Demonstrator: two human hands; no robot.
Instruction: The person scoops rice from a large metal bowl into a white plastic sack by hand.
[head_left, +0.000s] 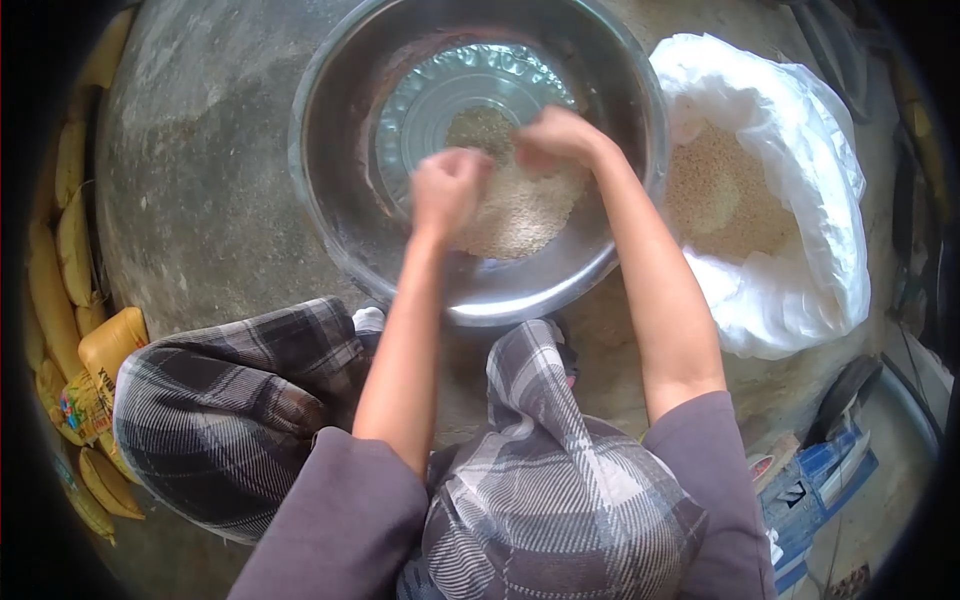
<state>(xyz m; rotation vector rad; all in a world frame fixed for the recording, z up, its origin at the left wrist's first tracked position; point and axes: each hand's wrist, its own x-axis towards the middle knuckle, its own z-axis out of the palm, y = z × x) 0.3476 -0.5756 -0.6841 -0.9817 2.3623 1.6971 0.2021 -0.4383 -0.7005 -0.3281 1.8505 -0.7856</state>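
Observation:
A wide metal basin (335,215) stands on the floor in front of me, with a heap of pale grain (520,215) on its bottom. Over the left side of the grain is my left hand (452,185), its fingers curled and blurred. My right hand (552,137) is bent inward above the grain's upper right part, also smeared by motion. The hands are apart from each other. Whether either one holds any grain is hidden by the blur and the curled fingers.
Right of the basin, an open white sack (830,220) holds brownish grain (725,190). Yellow corn cobs (75,245) and a yellow container (112,340) lie along the left edge. A blue object (825,480) is at the lower right. My knees in plaid cloth (560,480) are below the basin.

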